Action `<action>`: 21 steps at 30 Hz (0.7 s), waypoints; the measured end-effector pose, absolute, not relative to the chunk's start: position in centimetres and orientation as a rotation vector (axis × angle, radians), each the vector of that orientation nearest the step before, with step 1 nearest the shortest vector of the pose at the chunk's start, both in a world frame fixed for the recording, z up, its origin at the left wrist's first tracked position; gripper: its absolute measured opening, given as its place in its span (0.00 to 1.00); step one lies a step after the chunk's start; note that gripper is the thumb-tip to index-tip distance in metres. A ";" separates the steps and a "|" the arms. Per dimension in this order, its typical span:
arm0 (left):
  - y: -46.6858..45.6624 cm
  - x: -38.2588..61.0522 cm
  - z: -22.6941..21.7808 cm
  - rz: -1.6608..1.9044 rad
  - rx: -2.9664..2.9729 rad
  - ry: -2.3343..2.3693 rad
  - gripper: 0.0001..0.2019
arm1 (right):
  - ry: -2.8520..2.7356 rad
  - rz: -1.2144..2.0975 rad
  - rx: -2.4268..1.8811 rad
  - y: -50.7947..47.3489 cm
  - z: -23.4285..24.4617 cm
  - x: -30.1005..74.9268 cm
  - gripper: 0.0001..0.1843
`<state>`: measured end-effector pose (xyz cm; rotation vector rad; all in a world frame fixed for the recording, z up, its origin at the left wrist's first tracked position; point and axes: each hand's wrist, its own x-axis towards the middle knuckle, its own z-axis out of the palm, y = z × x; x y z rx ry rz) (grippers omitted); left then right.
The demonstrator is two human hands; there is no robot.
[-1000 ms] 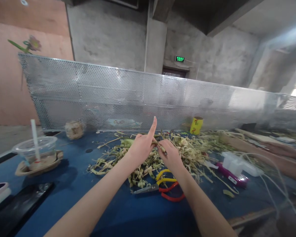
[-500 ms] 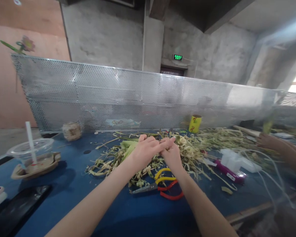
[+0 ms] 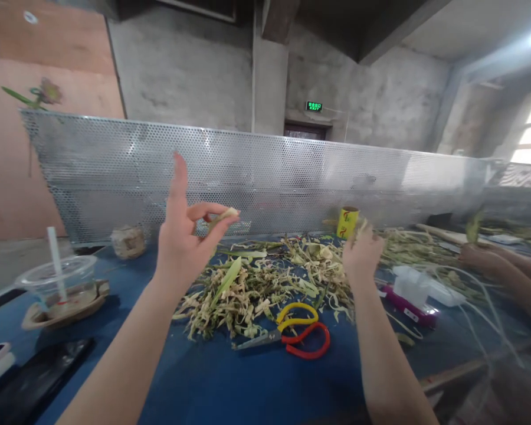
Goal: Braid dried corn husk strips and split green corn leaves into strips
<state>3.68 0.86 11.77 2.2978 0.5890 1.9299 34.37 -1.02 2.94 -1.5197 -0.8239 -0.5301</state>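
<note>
My left hand (image 3: 180,239) is raised over the left side of the pile, its thumb and a finger pinching a small pale plant piece (image 3: 230,213) while the index finger points up. Farther right, near the yellow roll, my right hand (image 3: 363,257) has its fingers closed, and a pale plant strip (image 3: 361,226) seems to stick out of them, blurred. Between and below my hands lies a heap of dry plant scraps (image 3: 248,289), with a green leaf (image 3: 228,280) on top. Scissors (image 3: 308,341) with one yellow and one red handle lie in front of the heap, touched by neither hand.
On the left of the blue table (image 3: 230,383) are a plastic cup (image 3: 57,274) with a straw, a wrapped block (image 3: 128,242) and a black phone-like slab (image 3: 38,375). A purple box (image 3: 410,307) with white cables sits right. Behind runs a perforated metal screen (image 3: 248,165). Another person's hand (image 3: 480,258) works at far right.
My hands were together over the heap; now they are apart. The left has risen to the left with a plant piece in its pinch; the right has moved right and slightly up.
</note>
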 end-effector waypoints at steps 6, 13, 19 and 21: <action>1.6 2.5 12.3 1.809 2.086 0.300 0.45 | -1.185 -0.071 -1.560 0.9 1.6 32.4 0.10; 3.6 3.6 11.0 1.421 1.858 0.298 0.48 | -1.817 0.578 -0.896 0.9 3.8 20.0 0.21; 4.9 3.2 10.7 1.461 1.760 0.301 0.48 | -1.691 0.708 -0.975 0.3 4.5 16.5 0.08; 5.3 2.8 10.7 1.533 1.739 0.300 0.48 | -1.715 0.809 -0.952 0.4 4.8 16.6 0.09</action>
